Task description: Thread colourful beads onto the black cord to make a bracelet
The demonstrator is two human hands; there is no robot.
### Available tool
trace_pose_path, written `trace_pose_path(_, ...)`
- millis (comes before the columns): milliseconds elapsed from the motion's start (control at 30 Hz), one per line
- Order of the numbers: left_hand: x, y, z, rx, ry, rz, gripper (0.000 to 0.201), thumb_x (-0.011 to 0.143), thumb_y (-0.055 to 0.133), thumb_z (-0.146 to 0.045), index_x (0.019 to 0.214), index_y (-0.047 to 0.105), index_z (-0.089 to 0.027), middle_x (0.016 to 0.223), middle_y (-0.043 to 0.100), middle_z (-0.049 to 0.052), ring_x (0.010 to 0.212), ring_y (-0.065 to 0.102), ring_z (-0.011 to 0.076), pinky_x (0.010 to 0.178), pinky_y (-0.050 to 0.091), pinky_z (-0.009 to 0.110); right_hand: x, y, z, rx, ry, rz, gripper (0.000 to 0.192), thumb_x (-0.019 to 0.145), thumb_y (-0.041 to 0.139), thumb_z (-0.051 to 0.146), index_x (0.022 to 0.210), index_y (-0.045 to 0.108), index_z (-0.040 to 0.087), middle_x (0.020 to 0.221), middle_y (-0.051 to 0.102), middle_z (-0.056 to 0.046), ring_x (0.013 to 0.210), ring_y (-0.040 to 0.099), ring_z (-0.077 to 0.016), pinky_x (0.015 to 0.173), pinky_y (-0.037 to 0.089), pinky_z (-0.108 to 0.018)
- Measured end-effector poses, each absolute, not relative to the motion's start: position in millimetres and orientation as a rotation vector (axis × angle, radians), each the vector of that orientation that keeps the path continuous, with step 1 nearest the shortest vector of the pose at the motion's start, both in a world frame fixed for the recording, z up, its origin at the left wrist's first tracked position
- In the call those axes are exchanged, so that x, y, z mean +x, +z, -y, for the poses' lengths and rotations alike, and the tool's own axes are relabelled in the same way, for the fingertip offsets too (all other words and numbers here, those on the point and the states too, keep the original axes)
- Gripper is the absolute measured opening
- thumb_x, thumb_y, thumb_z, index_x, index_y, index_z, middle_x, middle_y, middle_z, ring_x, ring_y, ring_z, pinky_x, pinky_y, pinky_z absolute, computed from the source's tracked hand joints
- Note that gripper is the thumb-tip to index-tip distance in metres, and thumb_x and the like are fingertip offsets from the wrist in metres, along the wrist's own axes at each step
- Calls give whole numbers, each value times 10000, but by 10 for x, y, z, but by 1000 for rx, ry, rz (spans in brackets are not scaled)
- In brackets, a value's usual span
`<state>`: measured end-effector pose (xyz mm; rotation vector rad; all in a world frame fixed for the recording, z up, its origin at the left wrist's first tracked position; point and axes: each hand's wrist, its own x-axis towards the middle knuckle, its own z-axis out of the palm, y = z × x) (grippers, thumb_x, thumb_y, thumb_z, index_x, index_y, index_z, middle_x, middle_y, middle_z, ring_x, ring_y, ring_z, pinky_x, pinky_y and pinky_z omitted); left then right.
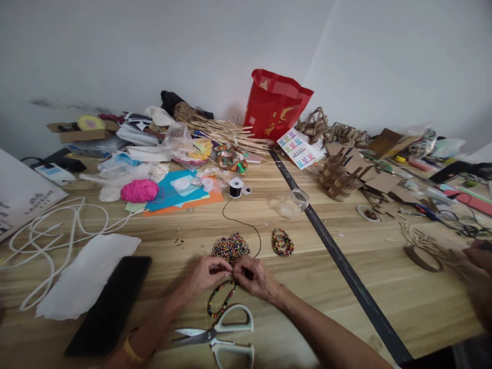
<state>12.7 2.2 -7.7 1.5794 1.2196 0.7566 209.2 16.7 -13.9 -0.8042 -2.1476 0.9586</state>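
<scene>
Bead string [210, 303] looped on the tabletop [307, 266], close by at six o'clock from two meeting hands.
From where I stand, the fingers of the left hand [209, 272] and the right hand [255, 277] look pinched together on its cord end, tips almost touching. Loose beads [230, 247] sit heaped just at twelve o'clock, a spool [236, 190] farther that way; bracelets [284, 249] lie at two, scissors [208, 336] at six past the loop, a phone [111, 305] between eight and nine.
</scene>
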Motion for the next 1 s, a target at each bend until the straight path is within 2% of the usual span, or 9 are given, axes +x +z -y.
trace_pose_path(300,154,-42,-14,1553,739,-1226,120,686,610,-193,743,706,-148,716,716,34,650,629,157,611,482,229,2085,-161,-165,-808,1030,2089,65,816,572,185,764,602,160,693,593,-18,617,534,-122,574,402,-212)
trace_pose_path(633,161,-86,-7,1504,788,-1222,71,665,629,-198,656,670,-142,638,669,19,617,588,147,594,454,228,2087,-152,-156,-838,1139,2030,103,817,623,250,788,589,157,649,545,22,555,459,-89,520,362,-187)
trace_pose_path(867,178,-18,-11,1575,852,-1176,102,699,644,-227,645,685,-151,668,683,27,656,594,163,652,447,250,2091,-165,-177,-697,992,2103,94,855,581,242,799,592,167,754,571,-30,694,525,-132,616,407,-225)
trace_pose_path(1000,148,14,-12,1499,927,-1125,130,706,656,-251,630,658,-146,641,644,15,644,567,155,646,439,250,2094,-158,-177,-718,931,2139,20,807,570,170,797,553,172,746,538,-18,658,497,-123,573,389,-214)
